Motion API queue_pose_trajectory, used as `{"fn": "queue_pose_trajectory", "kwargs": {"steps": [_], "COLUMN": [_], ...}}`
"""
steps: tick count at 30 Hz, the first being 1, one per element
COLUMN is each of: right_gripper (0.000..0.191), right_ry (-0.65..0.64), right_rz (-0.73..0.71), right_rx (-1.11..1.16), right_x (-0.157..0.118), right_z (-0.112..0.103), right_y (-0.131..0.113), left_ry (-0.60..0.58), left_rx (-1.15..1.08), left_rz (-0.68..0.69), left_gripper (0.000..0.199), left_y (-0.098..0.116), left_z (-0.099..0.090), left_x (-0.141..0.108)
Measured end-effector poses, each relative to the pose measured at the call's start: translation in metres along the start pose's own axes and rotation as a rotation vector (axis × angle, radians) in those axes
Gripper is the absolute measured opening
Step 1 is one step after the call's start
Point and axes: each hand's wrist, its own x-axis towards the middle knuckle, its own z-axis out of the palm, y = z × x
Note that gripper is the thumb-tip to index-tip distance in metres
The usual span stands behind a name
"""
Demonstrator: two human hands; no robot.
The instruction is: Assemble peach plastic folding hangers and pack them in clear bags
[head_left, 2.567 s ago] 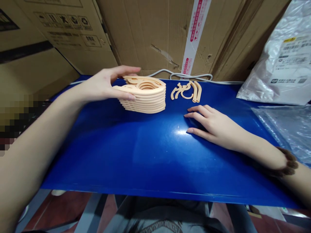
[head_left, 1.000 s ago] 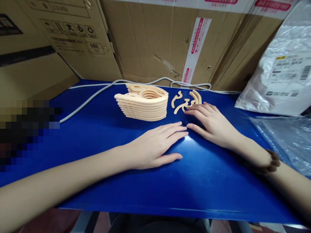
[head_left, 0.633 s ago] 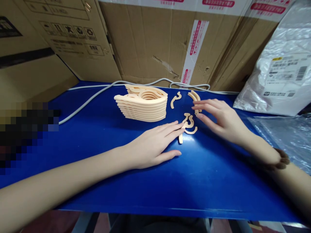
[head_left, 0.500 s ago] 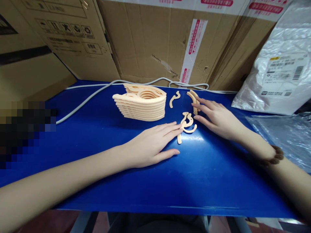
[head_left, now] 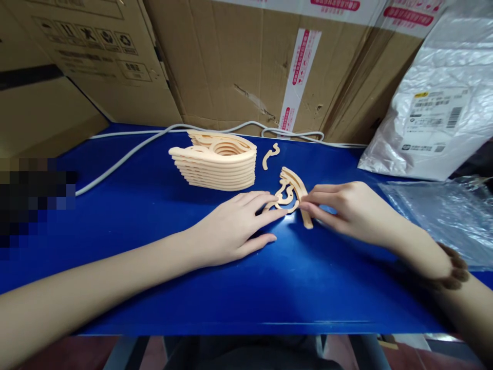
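My left hand (head_left: 234, 226) lies low over the table with its fingers stretched out. Its fingertips touch a few small cream hook pieces (head_left: 288, 198) that lie overlapping, partly hidden under the fingers. Between thumb and fingertips, my right hand (head_left: 354, 211) pinches a long curved cream plastic arm (head_left: 296, 181), which lies slanted against the right side of the hooks. Behind my left hand stands a neat stack of curved cream plastic pieces (head_left: 219, 172). A lone cream hook (head_left: 266, 160) rests just right of that stack.
Cardboard boxes (head_left: 227, 61) wall off the back and left of the blue table (head_left: 154, 293). A grey-white cable (head_left: 127, 160) runs along the back. At right are a white plastic parcel (head_left: 427, 139) and a clear plastic bag (head_left: 435, 221).
My right hand has come nearer and closed on the curved arm, bringing it from behind up against the hooks. My left hand remains on the hooks, which have turned slightly.
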Motion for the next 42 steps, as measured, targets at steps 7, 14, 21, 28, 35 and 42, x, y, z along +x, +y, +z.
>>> {"fn": "queue_pose_trajectory", "kwargs": {"steps": [7,14,21,28,35,42], "right_gripper": [0.039,0.047,0.047,0.030,0.028,0.030], "right_ry": [0.189,0.038,-0.053,0.157,0.272,0.217], "right_rz": [0.089,0.107,0.094,-0.090,-0.080,0.020], "right_rx": [-0.033,-0.126,-0.126,0.033,0.110,0.015], "right_x": [0.018,0.090,0.100,0.058,0.020,0.012], "right_z": [0.006,0.023,0.027,0.021,0.017,0.005], "right_y": [0.016,0.059,0.036,0.009,-0.018,-0.022], "left_ry": [-0.006,0.053,0.203,0.221,0.241,0.285], "left_rx": [-0.008,0.020,0.256,0.516,0.404,-0.434], "left_rz": [-0.015,0.076,0.161,0.344,0.236,-0.077], "left_gripper": [0.049,0.043,0.032,0.035,0.035,0.044], "left_y": [-0.001,0.000,0.002,0.005,0.005,0.006], "left_z": [0.001,0.001,0.001,-0.004,-0.001,-0.003], "left_x": [0.000,0.001,0.000,0.001,0.001,-0.003]}}
